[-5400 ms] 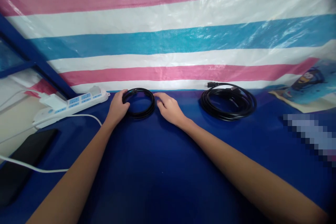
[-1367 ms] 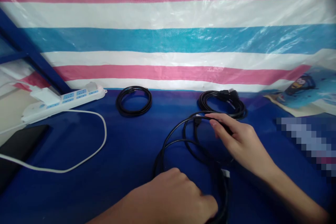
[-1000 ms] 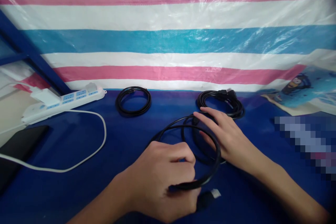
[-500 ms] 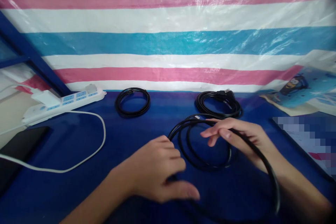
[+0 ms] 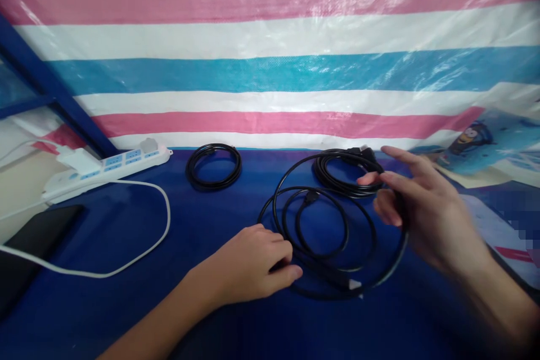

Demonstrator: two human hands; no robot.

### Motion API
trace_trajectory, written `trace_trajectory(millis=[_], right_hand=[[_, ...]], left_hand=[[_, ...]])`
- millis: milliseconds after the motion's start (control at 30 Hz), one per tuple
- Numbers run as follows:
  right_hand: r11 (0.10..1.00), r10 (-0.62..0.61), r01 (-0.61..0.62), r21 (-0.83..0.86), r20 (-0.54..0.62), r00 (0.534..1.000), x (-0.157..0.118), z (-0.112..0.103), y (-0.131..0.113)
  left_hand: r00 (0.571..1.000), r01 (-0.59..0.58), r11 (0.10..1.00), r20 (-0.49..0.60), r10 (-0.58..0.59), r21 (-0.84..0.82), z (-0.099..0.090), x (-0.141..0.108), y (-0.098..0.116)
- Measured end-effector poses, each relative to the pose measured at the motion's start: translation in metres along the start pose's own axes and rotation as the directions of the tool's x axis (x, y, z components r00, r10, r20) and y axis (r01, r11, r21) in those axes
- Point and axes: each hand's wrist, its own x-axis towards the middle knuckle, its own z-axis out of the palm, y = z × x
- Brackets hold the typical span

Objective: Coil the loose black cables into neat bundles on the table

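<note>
A black cable (image 5: 346, 230) lies in loose, uneven loops in front of me on the blue tabletop. One dark plug (image 5: 311, 197) rests inside the loops, and a connector with a silvery tip (image 5: 353, 284) is at their near side. My left hand (image 5: 257, 263) has its fingers curled down over the left side of the loops; its fingertips are partly hidden. Blurred a little, my right hand (image 5: 426, 211) grips the raised right side of the same cable between thumb and fingers, with the index finger stretched out.
Behind the loops sits a coiled black cable with plugs (image 5: 337, 185); another black coil (image 5: 214, 184) is farther left. A white power strip (image 5: 126, 164), a white cord (image 5: 166, 202) and a flat black object (image 5: 42, 242) occupy the left. Striped sheeting (image 5: 253, 76) hangs behind. Papers (image 5: 493, 140) are at right.
My right hand has moved right and away from me, drawing the cable loop wider. My left hand has shifted slightly, its thumb drawn in. The silvery connector now shows near the front.
</note>
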Motion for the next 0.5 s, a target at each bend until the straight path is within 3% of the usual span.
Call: trace_trajectory(millis=[100,167,333,400,500], right_hand=[[0.905,-0.249,0.215,-0.368,-0.049,0.967,-0.005,0.004,0.01],[0.835,-0.36,0.297,-0.464,-0.052,0.931,-0.011,0.006,0.013],[0.924,-0.376,0.351,-0.152,-0.185,0.908,-0.017,0.013,0.011],[0.936,-0.35,0.351,-0.036,-0.213,0.912,-0.016,0.016,0.01],[0.958,-0.271,0.282,0.053,-0.155,0.95,-0.015,0.019,0.01]], left_hand=[[0.996,0.061,0.994,-0.054,-0.066,-0.089,0.004,0.002,0.003],[0.984,0.126,0.981,-0.104,-0.142,-0.147,0.008,0.004,0.006],[0.902,0.258,0.898,-0.242,-0.356,-0.357,0.009,0.006,0.006],[0.868,0.29,0.818,-0.224,-0.444,-0.497,0.006,0.006,0.003],[0.887,0.239,0.728,-0.159,-0.432,-0.643,0.002,0.006,-0.001]])
